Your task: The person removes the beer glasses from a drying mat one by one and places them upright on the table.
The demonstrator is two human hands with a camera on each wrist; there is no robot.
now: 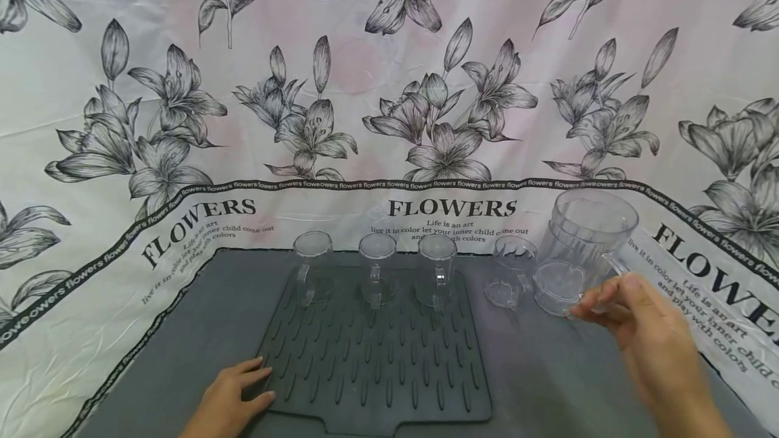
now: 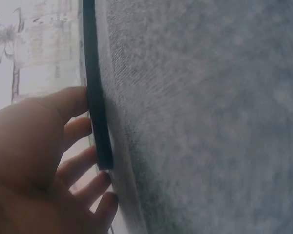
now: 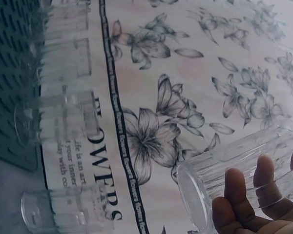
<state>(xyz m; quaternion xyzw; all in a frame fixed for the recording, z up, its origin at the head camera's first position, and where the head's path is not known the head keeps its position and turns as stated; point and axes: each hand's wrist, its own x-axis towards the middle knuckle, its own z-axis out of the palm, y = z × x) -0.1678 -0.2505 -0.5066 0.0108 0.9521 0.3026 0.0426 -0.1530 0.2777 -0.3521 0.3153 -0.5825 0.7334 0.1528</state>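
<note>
My right hand [image 1: 651, 336] grips a clear ribbed mug [image 1: 584, 249] by its handle, at the right side of the table. In the right wrist view, curled fingers [image 3: 235, 187] show at the side of this mug [image 3: 219, 178]. At the near left, my left hand [image 1: 228, 397] has its fingertips at the left edge of a dark drying mat [image 1: 377, 357] with raised ridges. The left wrist view shows those fingers spread along the mat's edge [image 2: 95, 92]. Three clear mugs stand in a row at the mat's back: left mug [image 1: 313, 269], middle mug [image 1: 377, 269], right mug [image 1: 436, 272].
Another clear mug [image 1: 511, 272] stands on the grey table [image 1: 535, 377], right of the mat and beside the held mug in the head view. A white flower-printed cloth [image 1: 341, 120] hangs behind the table and along its sides.
</note>
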